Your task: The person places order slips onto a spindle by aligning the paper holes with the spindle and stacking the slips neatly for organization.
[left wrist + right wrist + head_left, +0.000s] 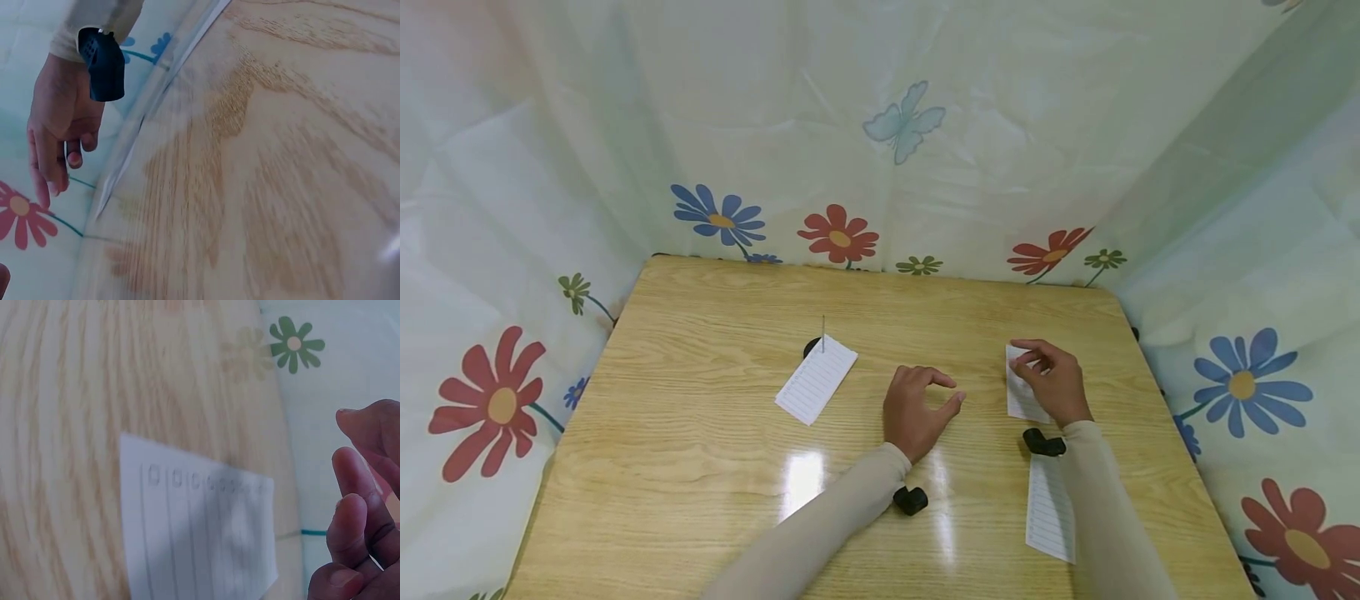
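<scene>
My left hand (917,408) hovers over the middle of the table, thumb and forefinger curved apart with nothing between them. Over to the right, my right hand (1054,385) is above a white lined paper slip (1021,400), its fingers loosely bent. The right wrist view shows a row of small checkboxes along this slip (187,537), with the fingers (350,519) apart from it. Left of my left hand stands a thin metal spike (823,327) on a round black base (810,347). Another lined slip (817,382) lies tilted there, the spike crossing its upper corner.
A further lined slip (1049,512) lies near the front right, partly behind the right forearm. Each wrist carries a black camera, such as the left one (911,500). A flowered curtain (880,183) encloses the back and sides of the wooden table (662,417).
</scene>
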The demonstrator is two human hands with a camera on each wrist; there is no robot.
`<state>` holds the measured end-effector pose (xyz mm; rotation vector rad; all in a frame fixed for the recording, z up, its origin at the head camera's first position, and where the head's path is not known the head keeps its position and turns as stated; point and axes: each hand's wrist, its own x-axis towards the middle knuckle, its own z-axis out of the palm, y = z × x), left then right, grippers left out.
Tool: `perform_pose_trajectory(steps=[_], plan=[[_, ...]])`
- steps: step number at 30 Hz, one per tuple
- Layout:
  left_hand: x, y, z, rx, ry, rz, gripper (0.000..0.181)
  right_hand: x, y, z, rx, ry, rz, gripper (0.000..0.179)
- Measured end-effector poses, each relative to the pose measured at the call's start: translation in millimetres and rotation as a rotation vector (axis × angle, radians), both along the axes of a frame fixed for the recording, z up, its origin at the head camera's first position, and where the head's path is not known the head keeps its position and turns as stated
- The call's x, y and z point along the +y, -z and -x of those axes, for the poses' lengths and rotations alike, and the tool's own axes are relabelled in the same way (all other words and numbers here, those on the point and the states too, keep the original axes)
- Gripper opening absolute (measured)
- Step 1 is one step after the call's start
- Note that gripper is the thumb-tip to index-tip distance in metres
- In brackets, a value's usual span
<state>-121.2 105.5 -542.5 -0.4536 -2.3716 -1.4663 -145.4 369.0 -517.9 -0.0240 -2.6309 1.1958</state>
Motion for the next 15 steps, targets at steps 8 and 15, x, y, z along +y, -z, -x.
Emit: perform_pose_trajectory(steps=[8, 15], plan=[[19.9, -0.4, 1.8, -0.032, 0.038, 0.051, 0.017, 10, 8.7, -0.9, -0.031, 0.094, -0.016, 0.033], [41.5, 1.7, 2.0, -0.087, 0.051, 0.096, 0.017, 19, 13.4, -1.2, -0.045, 0.145, 0.017, 0.034]])
